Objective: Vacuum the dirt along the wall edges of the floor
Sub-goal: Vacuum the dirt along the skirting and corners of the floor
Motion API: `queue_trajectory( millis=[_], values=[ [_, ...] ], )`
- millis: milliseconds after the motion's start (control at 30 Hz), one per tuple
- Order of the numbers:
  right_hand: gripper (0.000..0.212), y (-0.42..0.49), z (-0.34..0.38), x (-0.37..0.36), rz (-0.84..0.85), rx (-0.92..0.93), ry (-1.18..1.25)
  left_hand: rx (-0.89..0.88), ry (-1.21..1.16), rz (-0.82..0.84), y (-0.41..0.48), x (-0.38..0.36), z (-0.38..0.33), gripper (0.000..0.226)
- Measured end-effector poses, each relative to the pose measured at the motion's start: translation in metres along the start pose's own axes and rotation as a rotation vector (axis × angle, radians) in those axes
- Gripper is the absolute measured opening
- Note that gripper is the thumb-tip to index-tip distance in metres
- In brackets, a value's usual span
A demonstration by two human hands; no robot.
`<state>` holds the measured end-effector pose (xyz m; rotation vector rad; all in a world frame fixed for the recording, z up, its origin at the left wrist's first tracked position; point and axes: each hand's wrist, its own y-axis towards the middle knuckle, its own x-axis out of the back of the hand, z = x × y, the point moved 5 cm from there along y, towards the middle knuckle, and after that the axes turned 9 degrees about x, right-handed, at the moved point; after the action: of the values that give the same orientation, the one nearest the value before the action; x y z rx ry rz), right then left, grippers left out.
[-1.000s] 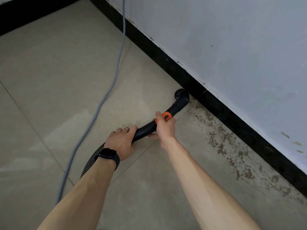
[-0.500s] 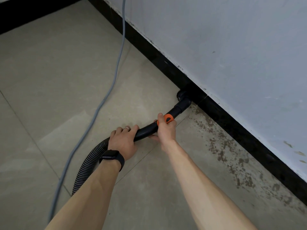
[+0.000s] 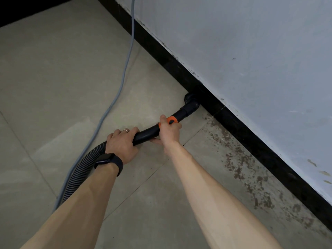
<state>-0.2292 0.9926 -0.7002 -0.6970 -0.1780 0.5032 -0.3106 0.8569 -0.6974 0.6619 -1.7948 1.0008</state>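
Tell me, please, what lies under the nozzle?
The nozzle sits on the floor tile against the black skirting. Whatever lies beneath it is covered; brown dirt shows nearer along the edge.

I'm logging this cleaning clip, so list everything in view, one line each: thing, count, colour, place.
vacuum wand: one, black with an orange collar, held low over the floor, angled toward the wall
brush nozzle: one, black, at the foot of the skirting
ribbed hose: one, black and grey, trailing from the wand toward the lower left
cable: one, grey, running from the wall across the floor
dirt: many brown specks, on the tile along the wall, right of the nozzle
skirting: one strip, black, at the wall base
wall: one, pale grey, right
floor: beige tiles
watch: one, black, left wrist
ring: one, silver, left hand
left hand: gripping the wand's rear
right hand: gripping at the orange collar
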Motion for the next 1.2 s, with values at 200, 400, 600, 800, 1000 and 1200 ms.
queue_trajectory(
  millis=[200, 400, 600, 800, 1000, 1200],
  values=[
    [0.047, 0.004, 0.007, -0.009, 0.026, 0.010, -0.019, 0.031, -0.001, 0.022, 0.007, 0.003, 0.003, 0.023],
    [0.043, -0.006, -0.001, 0.012, 0.024, 0.016, 0.012, -0.003, 0.035, 0.062, -0.011, -0.001, -0.005, 0.030],
    [0.041, -0.035, -0.025, 0.034, -0.063, 0.012, 0.098, -0.080, 0.127, 0.126, -0.036, -0.007, -0.008, 0.034],
    [0.037, -0.051, -0.034, 0.041, -0.079, -0.024, 0.151, -0.111, 0.178, 0.117, -0.048, -0.005, -0.009, 0.039],
    [0.035, -0.064, -0.047, 0.038, -0.074, -0.061, 0.178, -0.110, 0.224, 0.130, -0.057, -0.003, 0.000, 0.039],
    [0.034, -0.060, -0.045, 0.044, -0.072, -0.060, 0.176, -0.112, 0.226, 0.136, -0.056, -0.006, -0.005, 0.043]
  ],
)
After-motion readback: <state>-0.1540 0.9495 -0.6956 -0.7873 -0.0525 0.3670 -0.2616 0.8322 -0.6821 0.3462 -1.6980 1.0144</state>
